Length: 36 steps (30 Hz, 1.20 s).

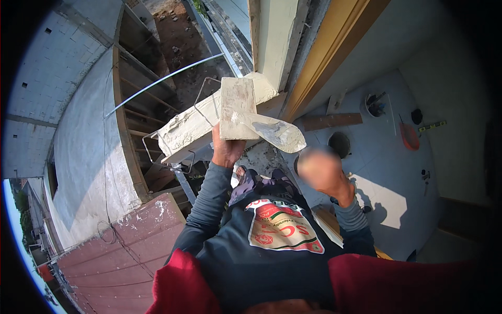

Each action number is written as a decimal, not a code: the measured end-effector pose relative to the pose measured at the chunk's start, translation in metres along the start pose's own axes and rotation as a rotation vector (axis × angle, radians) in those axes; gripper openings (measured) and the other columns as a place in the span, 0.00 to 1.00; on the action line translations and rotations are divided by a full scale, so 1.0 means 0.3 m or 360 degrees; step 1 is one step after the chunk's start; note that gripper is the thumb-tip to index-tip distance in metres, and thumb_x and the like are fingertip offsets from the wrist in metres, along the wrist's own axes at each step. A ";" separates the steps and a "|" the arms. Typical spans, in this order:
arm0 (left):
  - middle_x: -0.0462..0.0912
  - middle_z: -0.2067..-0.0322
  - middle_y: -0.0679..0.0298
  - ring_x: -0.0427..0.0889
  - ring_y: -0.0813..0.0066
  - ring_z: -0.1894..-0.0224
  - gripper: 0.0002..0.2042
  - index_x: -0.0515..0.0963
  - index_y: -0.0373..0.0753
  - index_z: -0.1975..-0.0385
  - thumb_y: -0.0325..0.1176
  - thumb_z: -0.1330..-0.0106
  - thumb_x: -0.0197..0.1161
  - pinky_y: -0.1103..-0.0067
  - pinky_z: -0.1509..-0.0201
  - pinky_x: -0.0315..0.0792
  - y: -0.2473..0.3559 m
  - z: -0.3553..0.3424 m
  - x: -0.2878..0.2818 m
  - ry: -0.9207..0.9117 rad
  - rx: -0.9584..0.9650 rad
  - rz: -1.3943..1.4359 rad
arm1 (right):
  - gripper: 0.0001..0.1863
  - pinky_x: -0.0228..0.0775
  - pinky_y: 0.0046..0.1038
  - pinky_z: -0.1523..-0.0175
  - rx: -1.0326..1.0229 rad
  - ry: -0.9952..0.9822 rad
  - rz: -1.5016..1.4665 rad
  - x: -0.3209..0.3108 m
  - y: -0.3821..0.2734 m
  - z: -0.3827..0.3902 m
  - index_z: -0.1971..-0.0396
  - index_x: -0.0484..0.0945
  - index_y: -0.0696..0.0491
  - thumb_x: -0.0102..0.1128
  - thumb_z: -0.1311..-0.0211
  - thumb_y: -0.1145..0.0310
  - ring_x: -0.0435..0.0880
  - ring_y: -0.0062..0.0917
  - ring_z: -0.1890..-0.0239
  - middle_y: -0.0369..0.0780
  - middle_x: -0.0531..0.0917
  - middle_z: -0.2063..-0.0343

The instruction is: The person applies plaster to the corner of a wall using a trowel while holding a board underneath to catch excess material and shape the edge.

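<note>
Head: trowel, bucket with tool inside

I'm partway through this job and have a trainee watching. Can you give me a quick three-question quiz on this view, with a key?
1. Multiple choice: what does the person's left hand hold?
A) a bucket
B) a flat pale board
C) a hose

2. True or false: in the picture, the trowel blade juts out past the right edge of the flat pale board.

3. Fill in the gap: in the picture, the yellow level is to the ____ of the red container.

Key: 1. B; 2. True; 3. right
</note>
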<state>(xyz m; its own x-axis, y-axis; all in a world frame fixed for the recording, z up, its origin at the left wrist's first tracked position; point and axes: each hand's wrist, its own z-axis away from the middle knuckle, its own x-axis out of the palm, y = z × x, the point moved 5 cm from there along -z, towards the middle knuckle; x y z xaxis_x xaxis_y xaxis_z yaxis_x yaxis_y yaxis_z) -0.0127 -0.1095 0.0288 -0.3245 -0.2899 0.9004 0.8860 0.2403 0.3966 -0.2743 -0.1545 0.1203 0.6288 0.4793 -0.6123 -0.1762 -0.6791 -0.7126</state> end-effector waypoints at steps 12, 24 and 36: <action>0.76 0.44 0.56 0.82 0.66 0.48 0.24 0.63 0.36 0.34 0.39 0.27 0.49 0.70 0.46 0.78 -0.032 0.449 -0.054 0.0325 0.0233 -0.0514 | 0.17 0.70 0.22 0.76 0.0647 -0.0236 -0.0911 0.141 0.114 -0.103 0.52 0.77 0.65 0.63 0.36 0.71 0.79 0.17 0.77 0.40 0.81 0.75; 0.77 0.48 0.57 0.82 0.68 0.51 0.21 0.65 0.34 0.37 0.37 0.27 0.47 0.71 0.49 0.78 0.182 0.733 -0.324 0.0610 0.0837 -0.0470 | 0.20 0.72 0.19 0.81 0.1321 -0.1076 -0.2337 0.577 -0.020 -0.182 0.52 0.73 0.62 0.50 0.29 0.59 0.75 0.17 0.81 0.39 0.78 0.71; 0.76 0.45 0.55 0.81 0.65 0.48 0.25 0.63 0.33 0.35 0.41 0.27 0.48 0.70 0.47 0.78 0.280 0.692 -0.350 0.0513 0.0538 -0.0608 | 0.23 0.66 0.16 0.85 0.1452 -0.0159 -0.2043 0.323 0.062 -0.207 0.51 0.72 0.64 0.48 0.26 0.55 0.69 0.14 0.85 0.39 0.73 0.74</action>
<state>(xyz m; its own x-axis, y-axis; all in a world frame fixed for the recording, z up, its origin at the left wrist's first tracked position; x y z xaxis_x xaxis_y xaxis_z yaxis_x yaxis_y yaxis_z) 0.0271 0.1334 0.0046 -0.4355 -0.6674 0.6041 0.5546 0.3297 0.7640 -0.1696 -0.1552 0.0691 0.6677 0.5071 0.5450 0.0120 0.7247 -0.6890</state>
